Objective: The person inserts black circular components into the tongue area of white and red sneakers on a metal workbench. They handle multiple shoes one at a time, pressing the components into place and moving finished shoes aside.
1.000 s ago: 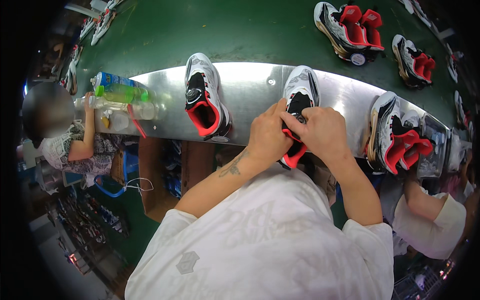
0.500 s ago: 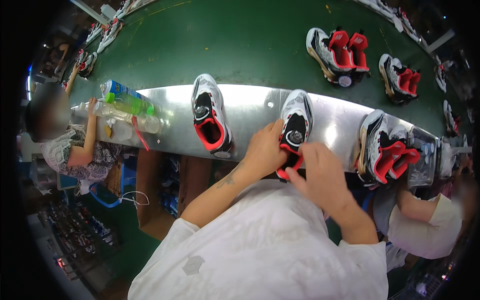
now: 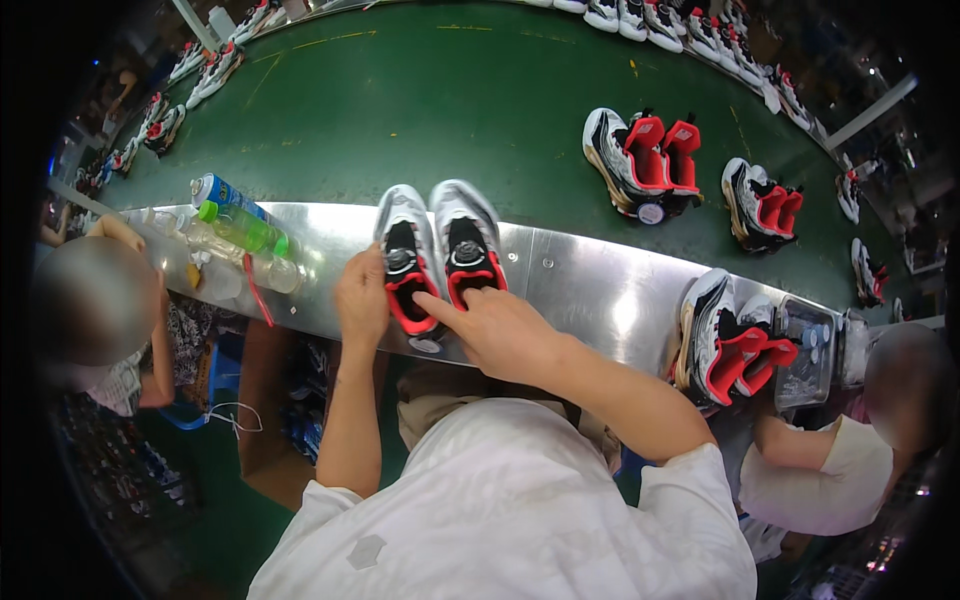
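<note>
From my distant seat I can read no word or number; the blue-and-white can (image 3: 238, 198) carries print, too small for me; round tags, illegible, sit at the heels of the left sneaker (image 3: 399, 232) in the centre pair and a red-lined sneaker (image 3: 608, 150) on the green tabletop (image 3: 420, 110); the white T-shirt (image 3: 520, 500) bears a grey hexagonal emblem (image 3: 366, 552).

- Left hand (image 3: 359, 302) against the outer side of left shoe (image 3: 404, 240).
- Right hand (image 3: 505, 332) at right shoe (image 3: 466, 228) opening.
- Shoes adjacent on steel tabletop (image 3: 590, 295).
</note>
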`<state>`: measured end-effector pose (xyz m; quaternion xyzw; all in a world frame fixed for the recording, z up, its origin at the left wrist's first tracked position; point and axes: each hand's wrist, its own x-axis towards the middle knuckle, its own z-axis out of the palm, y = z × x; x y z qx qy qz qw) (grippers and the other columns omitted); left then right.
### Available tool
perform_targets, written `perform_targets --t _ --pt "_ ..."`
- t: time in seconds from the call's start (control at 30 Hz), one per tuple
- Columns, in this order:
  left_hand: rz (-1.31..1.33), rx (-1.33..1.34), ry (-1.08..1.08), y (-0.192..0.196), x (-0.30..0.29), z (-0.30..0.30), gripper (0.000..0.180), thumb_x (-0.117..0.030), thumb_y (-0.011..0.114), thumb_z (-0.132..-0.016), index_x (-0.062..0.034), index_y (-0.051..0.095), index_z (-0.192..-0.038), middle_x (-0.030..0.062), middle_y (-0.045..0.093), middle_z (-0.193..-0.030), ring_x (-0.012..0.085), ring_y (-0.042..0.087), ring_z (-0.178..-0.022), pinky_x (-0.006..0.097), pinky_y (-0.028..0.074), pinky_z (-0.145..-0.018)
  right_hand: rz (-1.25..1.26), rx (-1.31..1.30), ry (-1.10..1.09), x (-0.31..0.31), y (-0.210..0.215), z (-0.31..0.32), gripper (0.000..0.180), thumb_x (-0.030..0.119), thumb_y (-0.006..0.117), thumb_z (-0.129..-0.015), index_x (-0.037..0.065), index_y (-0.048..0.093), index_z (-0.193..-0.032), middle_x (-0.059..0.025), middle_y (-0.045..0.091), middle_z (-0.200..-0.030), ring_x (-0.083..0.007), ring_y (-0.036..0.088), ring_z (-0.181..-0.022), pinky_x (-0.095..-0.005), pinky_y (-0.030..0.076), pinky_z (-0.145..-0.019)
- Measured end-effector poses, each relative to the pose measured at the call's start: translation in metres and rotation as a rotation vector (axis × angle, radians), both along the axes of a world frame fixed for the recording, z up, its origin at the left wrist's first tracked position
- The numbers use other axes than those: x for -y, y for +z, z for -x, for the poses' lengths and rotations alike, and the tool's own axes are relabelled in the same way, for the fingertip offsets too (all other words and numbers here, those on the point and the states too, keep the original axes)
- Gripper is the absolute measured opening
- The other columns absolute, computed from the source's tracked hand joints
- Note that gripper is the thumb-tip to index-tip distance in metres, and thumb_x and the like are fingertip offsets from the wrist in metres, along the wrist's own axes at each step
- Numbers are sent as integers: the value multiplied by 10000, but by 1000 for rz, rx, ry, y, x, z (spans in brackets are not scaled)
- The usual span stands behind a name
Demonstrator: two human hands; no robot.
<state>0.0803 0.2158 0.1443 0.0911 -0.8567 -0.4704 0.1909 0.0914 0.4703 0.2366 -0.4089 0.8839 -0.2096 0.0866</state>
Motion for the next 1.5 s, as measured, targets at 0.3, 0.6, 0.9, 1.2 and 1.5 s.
perform_targets --t 0.3,0.6,0.9,1.2,1.5 --pt "-223 -7 115 -31 -42 23 394 -279 588 -1140 68 743 -1243 135 792 -917 221 763 -808 308 584 -658 -398 -69 -86 14 24 130 487 538 883 -816 91 789 -982 -156 806 -927 -340 799 -923 -470 630 -830" --pt "-45 -174 110 -31 -49 22 233 -97 729 -984 69 743 -1147 191 756 -918 280 673 -654 396 540 -656 -386 -257 -311 -36 77 230 495 418 761 -981 62 666 -1311 -202 729 -1235 -405 692 -1181 -499 562 -1003" --pt "16 -213 84 -27 -60 29 196 -55 723 -955 48 741 -1121 167 739 -927 286 676 -684 401 545 -650 -598 210 -480 -277 -5 230 839 455 894 -769 88 643 -1480 -238 726 -1372 -394 694 -1271 -445 552 -1081" --pt "65 -247 -18 -33 -67 30 318 -122 754 -967 61 722 -1225 199 750 -1044 332 690 -768 409 570 -721 -439 112 -275 -184 41 53 732 410 898 -813 32 650 -1388 -255 752 -1149 -412 737 -1073 -480 584 -940" --pt "174 289 -647 60 -163 -17 798 -549 736 -950 137 567 -1322 375 600 -1328 541 680 -1150 548 573 -989 -301 51 -354 -175 26 -85 1006 121 837 -868 232 327 -1728 -145 651 -1022 -376 685 -961 -511 561 -844"
